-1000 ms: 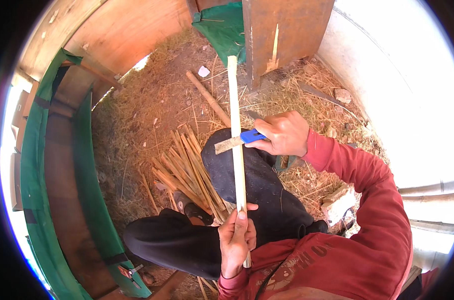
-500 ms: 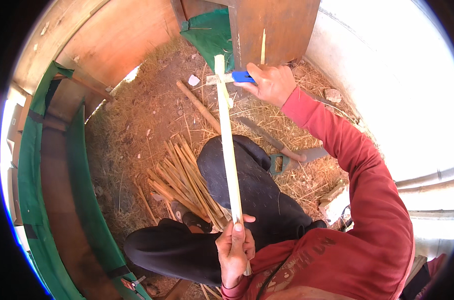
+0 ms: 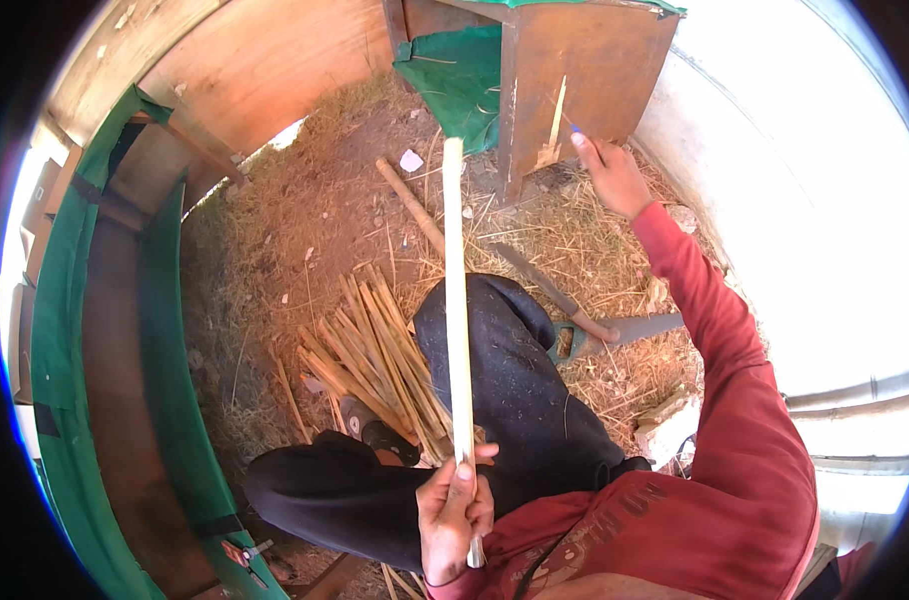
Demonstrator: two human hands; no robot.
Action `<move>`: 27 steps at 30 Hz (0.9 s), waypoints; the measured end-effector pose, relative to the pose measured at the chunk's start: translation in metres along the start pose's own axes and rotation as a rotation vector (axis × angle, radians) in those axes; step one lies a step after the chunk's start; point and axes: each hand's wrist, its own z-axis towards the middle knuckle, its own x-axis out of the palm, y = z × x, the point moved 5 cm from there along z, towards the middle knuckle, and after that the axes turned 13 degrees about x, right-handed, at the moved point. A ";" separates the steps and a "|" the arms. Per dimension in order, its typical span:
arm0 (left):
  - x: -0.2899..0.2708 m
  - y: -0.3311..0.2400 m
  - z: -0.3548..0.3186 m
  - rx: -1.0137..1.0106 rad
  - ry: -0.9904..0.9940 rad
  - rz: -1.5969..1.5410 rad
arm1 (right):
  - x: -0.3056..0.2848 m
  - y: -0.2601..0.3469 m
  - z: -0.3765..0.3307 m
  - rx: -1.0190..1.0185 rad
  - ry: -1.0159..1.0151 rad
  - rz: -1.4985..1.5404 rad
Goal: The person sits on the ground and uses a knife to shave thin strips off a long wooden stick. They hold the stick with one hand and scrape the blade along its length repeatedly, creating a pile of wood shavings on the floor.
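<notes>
A long, straight, pale-yellow stick (image 3: 457, 310) crosses over the knee (image 3: 510, 320); this side of the knee, the left hand (image 3: 453, 505) wraps its fingers around it. Beyond the knee, the right hand's (image 3: 615, 180) fingers curl around a mostly hidden blue tool (image 3: 576, 128).

Dirt floor (image 3: 340, 165) — straw (image 3: 630, 375), sticks (image 3: 377, 350), perhaps bamboo

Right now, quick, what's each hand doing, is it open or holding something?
Left hand: closed, holding a pale wooden strip near its lower end.
Right hand: closed on a blue tool, mostly hidden.
</notes>
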 end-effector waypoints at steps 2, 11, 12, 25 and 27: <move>0.000 0.001 0.009 0.066 -0.013 0.031 | 0.001 0.049 -0.047 -0.062 0.220 0.086; 0.010 0.002 0.020 0.060 -0.023 0.055 | 0.010 0.120 -0.155 -0.752 0.284 -0.133; 0.011 0.001 0.020 0.062 -0.033 0.076 | 0.012 0.119 -0.155 -0.744 0.267 -0.138; 0.013 -0.009 0.012 0.085 -0.032 0.214 | 0.021 0.099 -0.086 -0.681 -0.128 -0.270; 0.011 -0.008 0.012 0.090 -0.002 0.214 | 0.012 0.096 -0.074 -0.688 -0.206 -0.257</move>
